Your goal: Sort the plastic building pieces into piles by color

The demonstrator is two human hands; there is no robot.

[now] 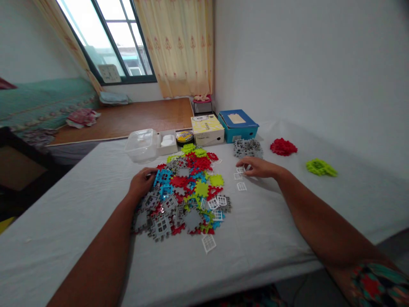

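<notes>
The left hand (142,183) sits at the left side of the toy block pile (192,219), left of the frame's middle, by a blue window block (163,176) — I can't tell if it grips. Just right of the middle, the right hand (256,166) has finger and thumb around a small white lattice window (240,169) — I can't tell if they pinch it, or which way its long side points.

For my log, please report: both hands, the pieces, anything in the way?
Left hand at left edge of mixed pile. Right hand at a white lattice piece. Between them, that mixed pile.
</notes>
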